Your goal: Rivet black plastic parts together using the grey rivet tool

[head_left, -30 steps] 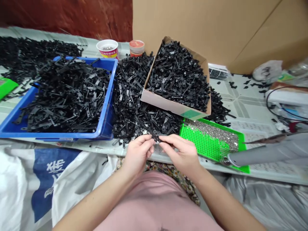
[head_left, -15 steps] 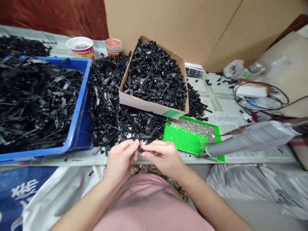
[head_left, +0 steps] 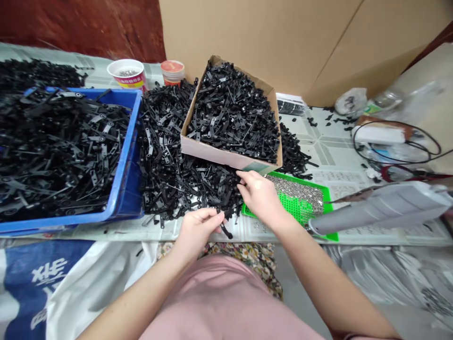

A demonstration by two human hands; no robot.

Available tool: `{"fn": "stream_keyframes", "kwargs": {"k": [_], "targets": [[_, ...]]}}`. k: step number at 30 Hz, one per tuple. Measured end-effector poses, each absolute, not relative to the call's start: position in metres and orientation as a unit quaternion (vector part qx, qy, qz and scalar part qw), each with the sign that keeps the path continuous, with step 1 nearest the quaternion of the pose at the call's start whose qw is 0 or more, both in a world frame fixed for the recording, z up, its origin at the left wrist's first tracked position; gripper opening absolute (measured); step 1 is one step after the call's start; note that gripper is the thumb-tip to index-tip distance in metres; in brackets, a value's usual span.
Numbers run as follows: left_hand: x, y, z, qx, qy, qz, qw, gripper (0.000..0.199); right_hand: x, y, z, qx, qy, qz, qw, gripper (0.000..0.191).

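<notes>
A small black plastic part is pinched between the thumb and fingers of my left hand, over the table's front edge. My right hand reaches to the right end of the loose heap of black parts, its thumb and forefinger close together just below the cardboard box; whatever lies between those fingertips is too small to make out. Under and beside that wrist is a green perforated tray with small metal pieces.
A blue bin full of black parts stands at the left. A grey-wrapped tool points in from the right, its tip over the tray. Behind are a tub, a lidded cup and a black cable.
My hands were together at the front edge and have separated. The right one moved up and right to the heap; the left stayed near the edge with the black part. The view shifted slightly.
</notes>
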State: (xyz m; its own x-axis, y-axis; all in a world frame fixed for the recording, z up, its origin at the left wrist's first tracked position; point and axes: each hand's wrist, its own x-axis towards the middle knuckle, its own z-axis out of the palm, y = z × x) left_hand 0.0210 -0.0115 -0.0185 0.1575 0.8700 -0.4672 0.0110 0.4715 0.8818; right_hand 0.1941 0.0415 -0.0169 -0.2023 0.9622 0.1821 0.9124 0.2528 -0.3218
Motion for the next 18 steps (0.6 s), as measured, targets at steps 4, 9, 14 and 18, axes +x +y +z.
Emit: {"fn": "stream_keyframes", "kwargs": {"k": [4, 9, 14, 18], "targets": [[0.018, -0.006, -0.017, 0.397, 0.538, 0.364, 0.648, 0.021, 0.189, 0.036, -0.018, -0.560, -0.779, 0.128, 0.252, 0.042], [0.009, -0.005, -0.008, 0.450, 0.505, 0.341, 0.653, 0.028, 0.183, 0.020, 0.000, -0.529, -0.629, 0.363, 0.439, 0.023], [0.005, -0.004, -0.001, 0.493, 0.497, 0.304, 0.646, 0.031, 0.175, 0.016, 0.015, -0.509, -0.610, 0.456, 0.401, 0.016], [0.004, -0.005, 0.000, 0.473, 0.501, 0.302, 0.658, 0.028, 0.171, 0.019, 0.010, -0.504, -0.565, 0.502, 0.417, 0.018]]}}
